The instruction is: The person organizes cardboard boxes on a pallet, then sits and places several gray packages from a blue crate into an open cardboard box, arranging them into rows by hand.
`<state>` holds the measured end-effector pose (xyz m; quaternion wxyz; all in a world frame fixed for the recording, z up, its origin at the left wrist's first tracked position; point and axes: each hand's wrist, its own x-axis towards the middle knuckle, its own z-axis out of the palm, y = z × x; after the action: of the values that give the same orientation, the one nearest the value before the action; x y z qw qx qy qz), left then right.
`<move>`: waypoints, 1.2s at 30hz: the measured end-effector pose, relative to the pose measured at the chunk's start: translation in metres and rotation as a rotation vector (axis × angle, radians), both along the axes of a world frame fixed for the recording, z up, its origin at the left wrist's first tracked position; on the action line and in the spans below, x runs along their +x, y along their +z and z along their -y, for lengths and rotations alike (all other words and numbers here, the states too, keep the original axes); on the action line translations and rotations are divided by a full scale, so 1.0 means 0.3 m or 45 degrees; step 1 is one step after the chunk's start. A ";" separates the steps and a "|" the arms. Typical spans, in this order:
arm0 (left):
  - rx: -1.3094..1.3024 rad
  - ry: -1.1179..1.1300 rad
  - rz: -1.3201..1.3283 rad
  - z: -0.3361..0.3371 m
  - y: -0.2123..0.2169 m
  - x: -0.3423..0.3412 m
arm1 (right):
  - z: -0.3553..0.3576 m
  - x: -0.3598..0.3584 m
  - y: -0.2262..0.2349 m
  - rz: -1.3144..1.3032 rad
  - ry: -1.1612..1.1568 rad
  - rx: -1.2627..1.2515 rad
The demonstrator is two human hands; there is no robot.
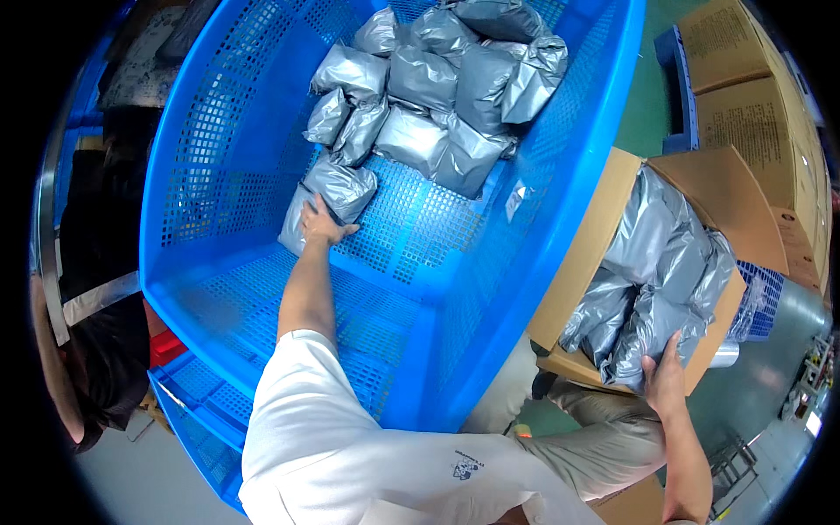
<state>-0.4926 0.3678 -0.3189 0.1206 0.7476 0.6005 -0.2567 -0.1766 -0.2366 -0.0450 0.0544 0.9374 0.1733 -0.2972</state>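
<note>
My left hand (324, 226) reaches into a large blue plastic basket (420, 367) and rests on a grey plastic bag (300, 214), fingers spread and thumb apart. Another silvery grey bag (343, 188) lies right against it, just beyond my fingers. To the right, my right hand (667, 378) grips the near end of a stuffed grey plastic bag (652, 328), its thumb and fingers on the bag's edge. That bag lies on top of several similar ones in an open cardboard box (573, 262). The undersides of both touched bags are hidden.
Several more grey bags (424, 77) are heaped at the basket's far end. Cardboard cartons (744, 114) are stacked at the far right. A second blue basket (197, 411) stands below at the left, near another person's dark clothing (109, 367). My legs are beside the box.
</note>
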 end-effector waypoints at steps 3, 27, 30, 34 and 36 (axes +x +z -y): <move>0.160 -0.172 -0.103 0.001 -0.019 0.036 | 0.082 -0.022 -0.060 0.107 -0.009 0.228; -0.294 -0.387 -0.448 -0.445 -0.156 -0.244 | 0.011 0.033 -0.003 -0.052 -0.120 0.082; -0.089 -0.115 0.056 -0.057 -0.115 -0.062 | 0.069 -0.002 -0.001 -0.009 -0.166 0.099; 0.271 -0.231 -0.157 0.131 -0.067 -0.030 | 0.093 0.004 0.001 0.043 -0.179 0.156; 0.284 -0.195 -0.188 0.163 -0.037 -0.019 | 0.097 0.008 0.008 0.107 -0.179 0.227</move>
<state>-0.4983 0.3188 -0.3299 -0.0277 0.7792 0.5737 -0.2509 -0.1741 -0.2659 -0.0427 -0.0428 0.9599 0.1304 -0.2443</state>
